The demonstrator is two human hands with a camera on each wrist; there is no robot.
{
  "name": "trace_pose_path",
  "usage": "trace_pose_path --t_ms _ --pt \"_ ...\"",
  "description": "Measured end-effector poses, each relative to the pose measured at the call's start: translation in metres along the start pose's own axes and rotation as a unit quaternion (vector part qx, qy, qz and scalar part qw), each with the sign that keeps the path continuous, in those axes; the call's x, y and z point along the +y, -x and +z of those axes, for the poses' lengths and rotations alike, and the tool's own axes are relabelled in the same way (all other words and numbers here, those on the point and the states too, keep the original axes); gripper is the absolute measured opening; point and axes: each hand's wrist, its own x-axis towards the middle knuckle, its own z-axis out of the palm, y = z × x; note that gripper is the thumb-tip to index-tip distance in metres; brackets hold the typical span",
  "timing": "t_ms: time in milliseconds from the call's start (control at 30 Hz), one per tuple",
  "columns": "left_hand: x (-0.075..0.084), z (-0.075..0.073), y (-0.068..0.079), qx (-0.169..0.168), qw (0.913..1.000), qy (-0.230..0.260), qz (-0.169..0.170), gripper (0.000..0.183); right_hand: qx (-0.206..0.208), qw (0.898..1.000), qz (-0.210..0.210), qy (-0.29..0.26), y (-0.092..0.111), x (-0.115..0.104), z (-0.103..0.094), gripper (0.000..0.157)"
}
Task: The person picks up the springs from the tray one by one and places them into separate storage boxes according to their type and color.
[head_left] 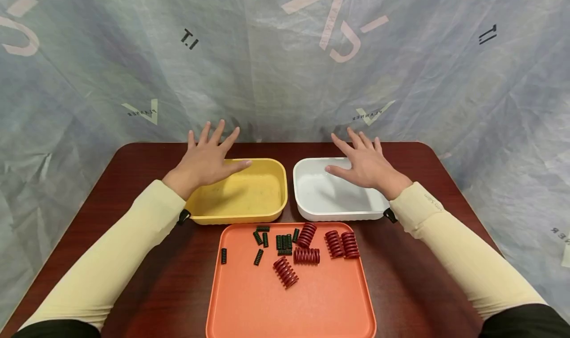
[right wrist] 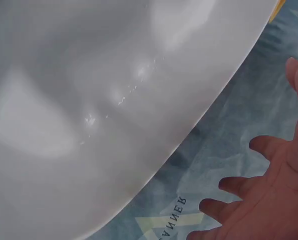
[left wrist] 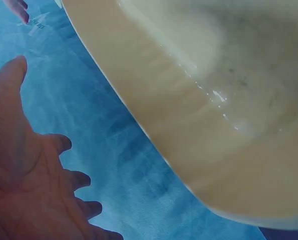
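My left hand [head_left: 206, 161] is held above the yellow bin [head_left: 236, 218], fingers spread and straight, holding nothing. Over the white bin [head_left: 340, 215] my right hand [head_left: 367, 164] is spread in the same way, with nothing in it. Both bins look bare inside in the wrist views. In front of them lies an orange tray [head_left: 289, 308]. Thick red coil springs [head_left: 307, 256] and several small dark green springs [head_left: 258, 257] lie in its far half, some green ones side by side in a cluster.
The bins and tray stand on a dark reddish-brown table [head_left: 147, 283]. Behind the table's far edge hangs a grey-blue printed sheet [head_left: 267, 71], which also closes off both sides. The tray's far rim sits close to the bins' near walls.
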Motion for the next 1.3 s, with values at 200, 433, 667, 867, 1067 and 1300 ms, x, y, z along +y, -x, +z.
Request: trace_pose_path --t_ms 200,433,667,867,1067,1300 --pt "0.001 0.0 0.012 0.006 0.9999 0.009 0.004 0.102 0.013 1.0 -0.016 0.001 0.01 -0.007 0.005 0.092" --pt "0.009 0.001 0.031 0.014 0.9993 0.03 0.017 0.102 0.033 0.999 -0.034 -0.008 0.025 -0.012 0.006 0.091" --pt "0.016 0.001 0.052 0.034 0.9984 0.038 0.023 0.102 0.048 0.998 -0.046 -0.02 0.042 -0.016 0.005 0.089" --pt "0.025 0.001 0.069 0.051 0.9961 0.06 0.041 0.098 0.059 0.996 -0.048 -0.04 0.058 -0.017 -0.002 0.087" --pt "0.034 0.007 0.083 0.074 0.9933 0.065 0.06 0.096 0.08 0.993 -0.06 -0.058 0.075 -0.017 -0.005 0.085" --pt "0.041 0.015 0.101 0.086 0.9921 0.056 0.073 0.096 0.107 0.989 -0.082 -0.067 0.095 -0.021 -0.006 0.081"
